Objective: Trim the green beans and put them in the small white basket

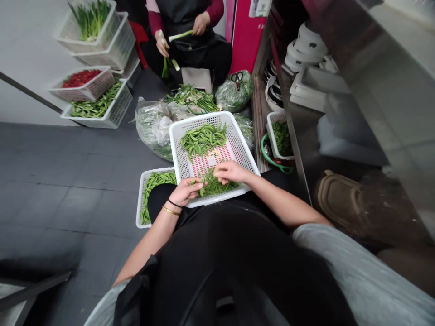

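Note:
A white perforated basket (pixel 244 154) rests on my lap, holding a heap of green bean pods (pixel 203 139) at its far side and a smaller pile of trimmings (pixel 217 186) at the near edge. My left hand (pixel 185 191) is closed on a green bean pod (pixel 201 186) over the basket's near rim. Just to the right, my right hand (pixel 230 172) pinches the same pod's other end above the trimmings. I wear a black and a gold bracelet on the left wrist.
A second white basket of pods (pixel 144 199) lies on the floor at my left. Plastic bags of greens (pixel 154 124) lie beyond. Another person (pixel 190 31) sits opposite trimming scallions. Stacked baskets (pixel 98 90) stand far left; a steel shelf unit with dishes (pixel 306 50) is at right.

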Tool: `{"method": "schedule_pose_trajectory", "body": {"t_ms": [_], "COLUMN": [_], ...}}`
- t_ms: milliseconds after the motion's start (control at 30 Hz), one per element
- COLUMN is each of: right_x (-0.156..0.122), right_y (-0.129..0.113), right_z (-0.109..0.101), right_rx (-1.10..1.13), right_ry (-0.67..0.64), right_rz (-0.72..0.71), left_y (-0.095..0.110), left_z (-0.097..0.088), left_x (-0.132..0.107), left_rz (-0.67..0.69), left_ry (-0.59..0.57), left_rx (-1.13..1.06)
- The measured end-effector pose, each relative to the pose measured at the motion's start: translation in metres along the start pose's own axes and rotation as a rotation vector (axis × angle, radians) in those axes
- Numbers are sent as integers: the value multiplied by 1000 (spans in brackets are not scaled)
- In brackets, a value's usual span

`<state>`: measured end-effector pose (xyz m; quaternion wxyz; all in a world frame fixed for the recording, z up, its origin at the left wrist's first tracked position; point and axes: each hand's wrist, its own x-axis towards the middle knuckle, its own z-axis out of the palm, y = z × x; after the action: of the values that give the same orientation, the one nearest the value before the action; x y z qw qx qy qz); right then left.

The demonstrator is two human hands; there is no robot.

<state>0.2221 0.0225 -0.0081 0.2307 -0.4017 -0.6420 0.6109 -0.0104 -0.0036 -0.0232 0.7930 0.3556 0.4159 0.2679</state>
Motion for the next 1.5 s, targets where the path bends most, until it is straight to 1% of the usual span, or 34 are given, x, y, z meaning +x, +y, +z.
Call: {"method": "schedule_pose_trajectory", "body": {"t_ms": [67,100,133,167,200,233,300,333,367,400,433,500,533,567,600,633,667,700,733,767,800,833,867,900,967,1033,1100,1167,1200,1267,1333,1433,1500], "right_x": [-4,-6,-9,-11,-13,-13,-12,-9,-6,-3,1,8,12,15,17,19,20,21,21,22,24,29,37,48,79,115,147,166,169,163,141,93,59], "right_y": [0,-1,-3,-5,-8,-10,-12,-12,-12,-12,-11,-10,-9,-8,-5,-1,4,10,16,21,26,30,33,35,38,40,43,46,48,50,50,44,37], "right_z": [-14,-18,-19,-17,-12,-5,9,15,20,24,27,30,32,33,33,31,27,21,12,2,-8,-17,-24,-27,-23,-9,6,14,13,8,1,3,13], "right_rx": [-80,-182,-321,-484,-655,-814,-1034,-1078,-1075,-1024,-927,-625,-451,-291,-164,-86,-63,-96,-174,-285,-417,-561,-702,-823,-971,-976,-947,-913,-895,-854,-802,-687,-558], "right_ry": [239,336,405,434,416,353,148,42,-34,-76,-88,-29,29,93,145,177,181,146,75,-16,-110,-178,-213,-207,-90,39,77,83,90,110,112,66,23], "right_rz": [6,-12,-45,-92,-145,-193,-249,-261,-273,-292,-313,-324,-303,-265,-217,-171,-135,-105,-74,-34,20,87,159,225,320,373,409,434,446,461,460,419,310], "left_y": [1,1,1,1,1,2,4,5,7,9,11,12,11,10,8,7,6,6,6,8,9,11,13,14,14,12,11,11,11,10,7,-1,-7], "left_z": [-2,-2,-2,-1,0,1,4,6,8,10,12,17,19,20,19,17,14,8,2,-6,-14,-21,-27,-32,-36,-35,-31,-29,-28,-28,-28,-21,-11], "left_x": [-4,-5,-5,-4,-3,-1,1,1,0,-1,-3,-5,-5,-3,-1,2,6,10,13,16,18,20,21,21,22,20,16,11,9,6,8,19,28], "left_rz": [-14,-20,-25,-31,-35,-40,-39,-21,14,60,114,212,253,298,348,404,463,520,569,604,616,605,571,517,387,284,225,211,214,215,183,112,93], "left_ry": [6,9,10,3,-6,-16,-18,-23,-42,-75,-114,-163,-143,-75,28,152,285,413,519,592,623,617,579,519,377,267,197,149,131,127,183,318,363], "left_rx": [2,5,9,14,20,31,94,163,253,353,443,529,508,451,367,268,170,83,8,-56,-109,-159,-210,-257,-320,-345,-347,-348,-352,-361,-351,-243,-148]}}
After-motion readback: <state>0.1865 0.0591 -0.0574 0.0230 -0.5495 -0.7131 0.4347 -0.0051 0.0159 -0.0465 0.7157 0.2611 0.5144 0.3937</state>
